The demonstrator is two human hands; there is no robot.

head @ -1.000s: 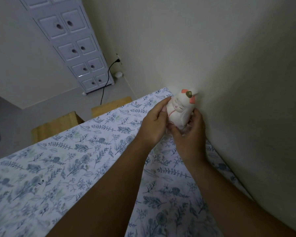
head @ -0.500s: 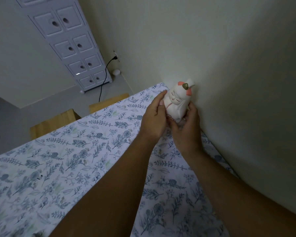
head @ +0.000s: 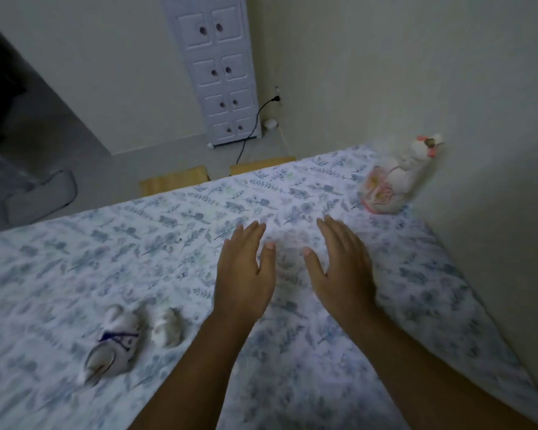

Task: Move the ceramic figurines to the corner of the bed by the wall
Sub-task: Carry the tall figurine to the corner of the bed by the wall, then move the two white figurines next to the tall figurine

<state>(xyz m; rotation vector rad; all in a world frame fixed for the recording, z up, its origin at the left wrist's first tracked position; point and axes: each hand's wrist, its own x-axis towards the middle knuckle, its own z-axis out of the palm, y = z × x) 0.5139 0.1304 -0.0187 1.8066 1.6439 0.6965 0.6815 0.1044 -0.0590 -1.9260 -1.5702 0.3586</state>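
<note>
Both hands are spread flat and empty above the bed, palms down with the fingers loosely apart: the left hand (head: 246,274) and the right hand (head: 342,268) float side by side over the floral bedsheet (head: 199,228), neither one touching a figurine. One ceramic figurine, a white cat with pink ears and a small bell (head: 395,178), stands upright in the far corner of the bed, right against the wall (head: 448,72) on the right side; its base carries a pink flower pattern. Two more figurines lie on the sheet near the left forearm, well apart from the corner. The larger one is a white rabbit figurine with a dark blue ribbon (head: 112,342), lying on its side with its ears pointing toward the near edge of the view. Just beside it, to its right, is a smaller white figurine (head: 166,328); it is too blurred to tell what it depicts. Past the foot of the bed, the ends of two pale wooden boards (head: 174,181) show, and behind them a tall white drawer cabinet (head: 218,72) stands against the far wall. A black cable (head: 252,131) runs from a wall socket down to the floor beside the cabinet. A grey slipper-like shape (head: 44,197) lies on the floor at the left.
</note>
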